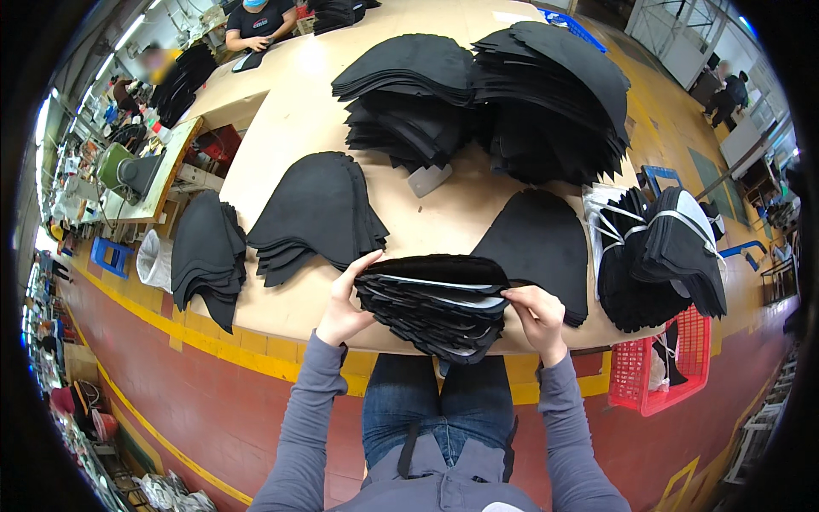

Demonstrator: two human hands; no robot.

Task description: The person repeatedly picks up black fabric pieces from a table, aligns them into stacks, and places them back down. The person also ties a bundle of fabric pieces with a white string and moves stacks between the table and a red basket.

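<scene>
At the table's near edge I hold a thick stack of black fabric pieces (431,311), its layered edges toward me and pale strips showing between some layers. My left hand (345,305) grips the stack's left end, thumb over the top. At the right end, my right hand (537,314) pinches the layers' edge between thumb and fingers. Just beyond the stack lie a pile of rounded black pieces (311,213) to the left and a flatter black piece (542,247) to the right. Another black pile (209,256) sits at the table's left edge.
Tall black stacks (554,94) stand farther back on the brown-covered table (299,102). Tied black bundles (674,243) lie at the right edge, above a red basket (627,375). A co-worker (260,26) handles a black piece at the far side. A blue stool (111,256) stands left.
</scene>
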